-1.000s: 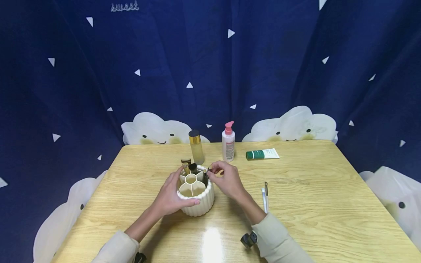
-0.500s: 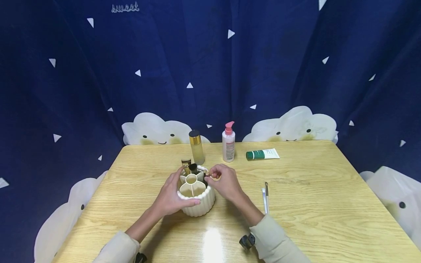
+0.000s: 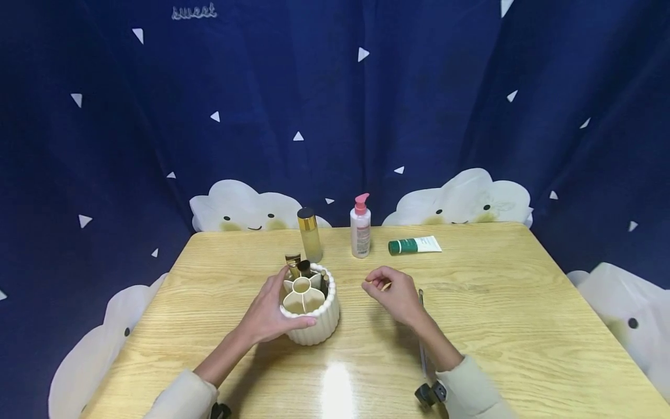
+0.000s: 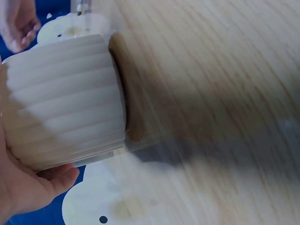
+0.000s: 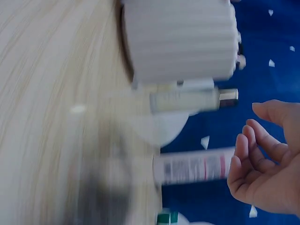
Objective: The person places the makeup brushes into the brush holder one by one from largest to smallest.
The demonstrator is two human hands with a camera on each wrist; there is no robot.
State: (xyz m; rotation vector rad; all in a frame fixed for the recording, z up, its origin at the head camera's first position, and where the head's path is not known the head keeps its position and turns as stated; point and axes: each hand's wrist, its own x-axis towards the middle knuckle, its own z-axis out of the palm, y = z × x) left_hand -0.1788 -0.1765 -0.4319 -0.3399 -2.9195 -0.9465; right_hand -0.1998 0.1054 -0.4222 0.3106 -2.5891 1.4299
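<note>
My left hand [image 3: 268, 311] grips a white fluted organizer [image 3: 323, 322] from its left side, the thumb along the near wall. The organizer stands upright and has petal-shaped compartments round a central ring. A gold item [image 3: 293, 266], a black-topped item [image 3: 304, 267] and slender sticks [image 3: 325, 282] stand in its back and right compartments. To the right of it, above the table, is my right hand [image 3: 395, 292], its fingers loosely curled; the right wrist view shows nothing between thumb and fingers. A thin makeup brush [image 3: 421, 298] lies under the right forearm, partly hidden.
Behind the organizer stand a gold-collared bottle [image 3: 312, 238] and a white pump bottle [image 3: 360, 233] with a pink top. A green and white tube [image 3: 415, 245] lies to their right. A dark blue curtain [image 3: 335, 105] hangs behind the wooden table [image 3: 502, 302].
My right hand has left the organizer's right rim and moved right, leaving the slender sticks in the right compartment. Its forearm now covers part of the brushes. My left hand stays on the organizer.
</note>
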